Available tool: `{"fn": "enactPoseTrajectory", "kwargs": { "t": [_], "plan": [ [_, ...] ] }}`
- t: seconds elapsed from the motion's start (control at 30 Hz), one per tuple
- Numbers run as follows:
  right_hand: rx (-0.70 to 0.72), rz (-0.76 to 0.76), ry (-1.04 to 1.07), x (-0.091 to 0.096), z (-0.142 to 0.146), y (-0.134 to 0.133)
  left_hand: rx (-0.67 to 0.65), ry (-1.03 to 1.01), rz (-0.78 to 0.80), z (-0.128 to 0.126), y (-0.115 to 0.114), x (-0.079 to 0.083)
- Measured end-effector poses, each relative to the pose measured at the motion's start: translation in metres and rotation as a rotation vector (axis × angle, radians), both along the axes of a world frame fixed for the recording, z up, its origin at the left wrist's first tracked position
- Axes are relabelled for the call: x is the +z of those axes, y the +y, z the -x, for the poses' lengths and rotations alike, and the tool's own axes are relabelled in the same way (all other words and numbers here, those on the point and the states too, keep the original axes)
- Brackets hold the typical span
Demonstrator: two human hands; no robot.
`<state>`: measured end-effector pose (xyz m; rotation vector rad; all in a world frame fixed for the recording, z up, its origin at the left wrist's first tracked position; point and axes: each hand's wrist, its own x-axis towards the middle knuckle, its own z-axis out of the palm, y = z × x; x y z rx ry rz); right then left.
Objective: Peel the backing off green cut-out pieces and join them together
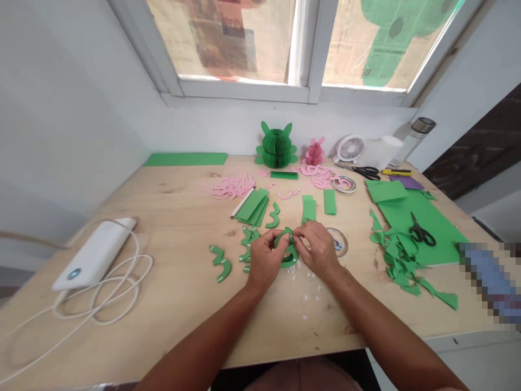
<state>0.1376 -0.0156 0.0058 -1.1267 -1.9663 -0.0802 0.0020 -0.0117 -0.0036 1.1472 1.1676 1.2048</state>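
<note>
Near the middle of the table, my left hand (266,255) grips a curved green paper cutout (290,258) between thumb and fingers. The fingertips of my right hand (319,247) are pinched together at its upper edge; whether they hold the paper or a bit of tape is too small to tell. Similar wavy green cutouts with white strips (221,263) lie to the left, some partly behind my left hand. One more wavy green piece (273,215) rests just beyond it. A roll of clear tape (345,247) lies beside my right hand. Small white scraps (306,297) are scattered below my hands.
Green offcuts (401,260) and black scissors (421,231) lie at right on green paper (439,233). Pink cutouts (234,187), a green honeycomb paper figure (277,146), a pink one (314,152) and a fan (350,147) are at the back. A corded white power bank (95,252) is left.
</note>
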Motion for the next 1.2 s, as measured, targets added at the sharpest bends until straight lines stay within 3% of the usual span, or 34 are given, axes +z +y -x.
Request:
{"fn": "enactPoseTrajectory", "kwargs": {
  "t": [0.6, 0.9, 1.1, 1.2],
  "plan": [
    [-0.028, 0.024, -0.134, 0.0, -0.002, 0.001, -0.004, 0.033, 0.029, -0.001, 0.001, 0.004],
    [0.02, 0.064, -0.096, 0.0, -0.002, 0.0, 0.091, 0.033, 0.011, 0.001, 0.005, 0.005],
    [-0.266, 0.131, 0.143, -0.004, -0.009, 0.003, 0.079, -0.145, 0.162, -0.002, 0.007, 0.008],
    [-0.272, 0.196, 0.216, -0.004, -0.011, 0.003, 0.068, -0.174, 0.186, -0.003, 0.006, 0.011]
  ]
}}
